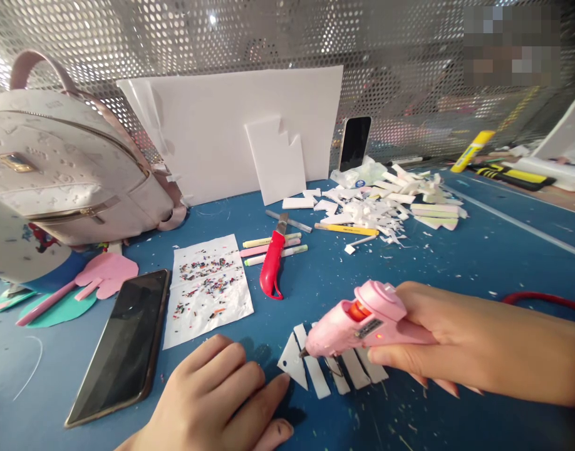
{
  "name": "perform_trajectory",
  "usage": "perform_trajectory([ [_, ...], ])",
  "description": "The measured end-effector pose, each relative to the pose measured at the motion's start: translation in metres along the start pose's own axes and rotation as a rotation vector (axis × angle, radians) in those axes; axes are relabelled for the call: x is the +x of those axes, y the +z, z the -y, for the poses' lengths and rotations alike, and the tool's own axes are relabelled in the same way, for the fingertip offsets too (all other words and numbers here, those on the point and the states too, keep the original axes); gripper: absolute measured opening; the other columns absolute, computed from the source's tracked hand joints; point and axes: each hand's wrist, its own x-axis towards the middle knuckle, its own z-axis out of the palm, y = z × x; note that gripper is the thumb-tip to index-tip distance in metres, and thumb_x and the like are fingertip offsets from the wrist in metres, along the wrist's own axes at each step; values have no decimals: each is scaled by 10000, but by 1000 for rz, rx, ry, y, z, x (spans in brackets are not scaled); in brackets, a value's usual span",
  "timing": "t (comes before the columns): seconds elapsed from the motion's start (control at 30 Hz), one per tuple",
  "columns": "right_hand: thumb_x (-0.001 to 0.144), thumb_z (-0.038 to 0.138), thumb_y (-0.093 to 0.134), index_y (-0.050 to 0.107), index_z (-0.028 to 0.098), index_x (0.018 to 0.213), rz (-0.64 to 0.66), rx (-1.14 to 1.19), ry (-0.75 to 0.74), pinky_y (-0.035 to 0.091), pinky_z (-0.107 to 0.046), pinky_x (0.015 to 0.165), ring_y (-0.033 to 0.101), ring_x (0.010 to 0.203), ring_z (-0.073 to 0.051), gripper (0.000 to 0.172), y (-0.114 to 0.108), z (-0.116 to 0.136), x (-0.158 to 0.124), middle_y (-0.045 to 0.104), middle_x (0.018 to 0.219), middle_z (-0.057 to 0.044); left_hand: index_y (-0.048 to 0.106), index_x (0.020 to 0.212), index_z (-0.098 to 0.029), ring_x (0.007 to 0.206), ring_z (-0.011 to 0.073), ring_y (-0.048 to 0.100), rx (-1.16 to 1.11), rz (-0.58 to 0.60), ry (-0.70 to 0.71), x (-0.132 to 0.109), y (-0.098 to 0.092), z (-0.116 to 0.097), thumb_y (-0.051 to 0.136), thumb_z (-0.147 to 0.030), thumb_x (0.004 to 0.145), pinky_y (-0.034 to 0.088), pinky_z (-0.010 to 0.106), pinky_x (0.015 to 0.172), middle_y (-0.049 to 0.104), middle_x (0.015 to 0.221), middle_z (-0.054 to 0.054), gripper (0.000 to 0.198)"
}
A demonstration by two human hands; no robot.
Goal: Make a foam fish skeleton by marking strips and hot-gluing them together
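My right hand [428, 332] is wrapped around a pink hot glue gun [348, 319]; an orange light glows on its side. The dark nozzle points down at a white foam triangle [292, 365] with a small dark dot. Beside the triangle, several white foam strips [317, 378] lie in a row like a fish skeleton, partly hidden under the gun. My left hand [217, 394] rests at the lower middle, its fingers loosely bent and holding nothing. Its index fingertip is at the triangle's lower left edge, with the thumb apart.
A red-handled knife [271, 269] lies over several pens, next to a paper sheet [212, 332] with coloured bits. A phone [118, 351] lies at left, near a backpack [76, 163]. White foam scraps [367, 203], another phone [356, 144] and a foam board [212, 138] are behind.
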Motion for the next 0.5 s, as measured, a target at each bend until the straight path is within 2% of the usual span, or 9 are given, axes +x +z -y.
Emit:
perform_trajectory([
  [0.23, 924, 484, 549, 571, 224, 888, 11, 36, 12, 473, -211, 425, 527, 478, -113, 264, 2, 1, -1, 570, 641, 41, 734, 956, -162, 602, 154, 458, 0, -4, -2, -1, 0, 0, 497, -289, 1027, 348, 328, 601, 558, 651, 2, 278],
  [0.4, 911, 459, 575, 597, 222, 851, 6, 38, 14, 436, -204, 439, 444, 441, -86, 246, 7, 7, 1, 535, 614, 65, 736, 960, -164, 605, 153, 461, 0, 0, 10, -1, 0, 1, 503, -295, 1025, 346, 325, 601, 551, 646, 2, 275],
  [0.5, 927, 455, 581, 685, 239, 990, 17, 35, -45, 450, -196, 460, 441, 456, -84, 248, 8, 7, 1, 546, 624, 74, 736, 957, -162, 600, 150, 453, -16, -4, 8, -2, 0, 1, 500, -284, 1026, 350, 322, 594, 550, 643, 2, 274],
])
